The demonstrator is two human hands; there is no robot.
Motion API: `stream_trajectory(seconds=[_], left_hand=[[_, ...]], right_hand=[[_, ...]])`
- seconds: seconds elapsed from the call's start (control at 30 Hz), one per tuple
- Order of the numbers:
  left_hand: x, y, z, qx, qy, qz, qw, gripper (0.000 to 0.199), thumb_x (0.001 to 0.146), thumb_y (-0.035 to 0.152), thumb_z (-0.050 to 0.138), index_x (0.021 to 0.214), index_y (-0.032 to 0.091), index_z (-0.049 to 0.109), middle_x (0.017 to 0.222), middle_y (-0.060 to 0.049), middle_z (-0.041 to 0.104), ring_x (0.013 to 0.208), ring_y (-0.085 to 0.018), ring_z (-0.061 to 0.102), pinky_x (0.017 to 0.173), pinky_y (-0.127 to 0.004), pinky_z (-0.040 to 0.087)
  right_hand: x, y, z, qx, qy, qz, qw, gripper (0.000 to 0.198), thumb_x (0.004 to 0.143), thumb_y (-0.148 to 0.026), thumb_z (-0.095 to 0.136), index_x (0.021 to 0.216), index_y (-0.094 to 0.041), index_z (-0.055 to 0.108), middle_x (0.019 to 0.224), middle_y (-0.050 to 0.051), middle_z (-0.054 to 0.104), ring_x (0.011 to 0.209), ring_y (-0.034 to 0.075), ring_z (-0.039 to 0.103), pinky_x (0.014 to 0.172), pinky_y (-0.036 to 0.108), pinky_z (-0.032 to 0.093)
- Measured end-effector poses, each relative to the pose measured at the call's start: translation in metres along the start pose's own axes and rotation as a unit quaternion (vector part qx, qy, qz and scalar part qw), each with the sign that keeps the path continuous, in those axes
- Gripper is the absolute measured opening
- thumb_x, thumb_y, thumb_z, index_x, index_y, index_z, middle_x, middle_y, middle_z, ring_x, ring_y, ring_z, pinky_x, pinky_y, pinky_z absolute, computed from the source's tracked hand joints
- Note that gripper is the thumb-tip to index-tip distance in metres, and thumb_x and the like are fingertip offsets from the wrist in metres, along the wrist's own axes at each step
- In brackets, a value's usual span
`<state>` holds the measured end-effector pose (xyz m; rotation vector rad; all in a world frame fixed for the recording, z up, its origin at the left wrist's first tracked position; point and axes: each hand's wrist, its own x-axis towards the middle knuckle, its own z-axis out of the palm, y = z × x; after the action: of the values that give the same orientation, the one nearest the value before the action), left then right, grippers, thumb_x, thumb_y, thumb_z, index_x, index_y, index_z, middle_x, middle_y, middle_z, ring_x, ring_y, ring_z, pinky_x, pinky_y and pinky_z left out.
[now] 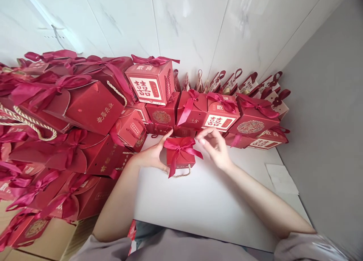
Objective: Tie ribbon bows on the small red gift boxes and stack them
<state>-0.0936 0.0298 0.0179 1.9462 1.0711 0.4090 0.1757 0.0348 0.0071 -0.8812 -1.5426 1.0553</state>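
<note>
At far left, red gift boxes (103, 153) are piled several layers high, lids folded shut beneath satin bows, some with twisted rope handles; their contents are hidden. A tan cardboard box (55, 240) shows below them. Right of the pile, a double-happiness gift box (149, 87) sits raised on another red box. The left hand (150, 157) is spread, thumb and index finger apart, cupped round the left side of a small bow-tied gift box (183, 161), upright and closed on the white tabletop (204, 204). Behind it stand more closed boxes (221, 121), backed by ribbon-looped cartons (251, 83). The right hand (217, 149) is curled, fingertips just beside the bow (180, 146); I cannot tell whether they pinch ribbon. White sheets (282, 177) lie farther right.
</note>
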Motion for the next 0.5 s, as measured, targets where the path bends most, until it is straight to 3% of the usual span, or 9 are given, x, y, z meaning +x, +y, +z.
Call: stream_trajectory(seconds=[0.1, 0.2, 0.37, 0.5], left_hand=[[0.008, -0.007, 0.009, 0.023, 0.02, 0.024, 0.999, 0.122, 0.055, 0.04, 0.088, 0.153, 0.026, 0.016, 0.148, -0.016, 0.043, 0.136, -0.036, 0.044, 0.11, -0.052, 0.04], [0.013, -0.011, 0.014, 0.037, 0.042, 0.061, 0.997, 0.102, 0.059, 0.039, 0.086, 0.145, 0.025, 0.033, 0.144, -0.015, 0.047, 0.133, -0.035, 0.048, 0.11, -0.049, 0.042], [0.014, -0.013, 0.013, 0.014, 0.05, 0.082, 0.995, 0.104, 0.057, 0.037, 0.087, 0.145, 0.025, 0.033, 0.146, -0.017, 0.044, 0.136, -0.034, 0.044, 0.11, -0.051, 0.042], [0.013, -0.008, 0.012, -0.008, 0.069, 0.087, 0.994, 0.11, 0.053, 0.032, 0.089, 0.147, 0.025, 0.032, 0.149, -0.018, 0.043, 0.135, -0.035, 0.046, 0.108, -0.052, 0.045]], right_hand=[[-0.011, 0.023, 0.016, 0.006, -0.055, -0.038, 0.998, 0.076, 0.079, -0.067, 0.062, 0.138, -0.026, 0.034, 0.151, 0.014, 0.037, 0.139, 0.029, 0.038, 0.113, 0.046, 0.036], [-0.015, 0.043, 0.022, 0.058, -0.119, -0.015, 0.991, 0.099, 0.077, -0.067, 0.065, 0.151, -0.026, 0.014, 0.16, 0.015, 0.019, 0.146, 0.029, 0.025, 0.118, 0.046, 0.027], [-0.012, 0.054, 0.012, 0.038, -0.193, -0.008, 0.98, 0.112, 0.07, -0.052, 0.079, 0.154, -0.026, 0.01, 0.159, 0.015, 0.022, 0.144, 0.03, 0.03, 0.118, 0.045, 0.028], [-0.014, 0.054, 0.008, -0.085, -0.168, -0.073, 0.979, 0.116, 0.064, -0.047, 0.084, 0.153, -0.026, 0.013, 0.157, 0.017, 0.025, 0.142, 0.033, 0.032, 0.116, 0.049, 0.031]])
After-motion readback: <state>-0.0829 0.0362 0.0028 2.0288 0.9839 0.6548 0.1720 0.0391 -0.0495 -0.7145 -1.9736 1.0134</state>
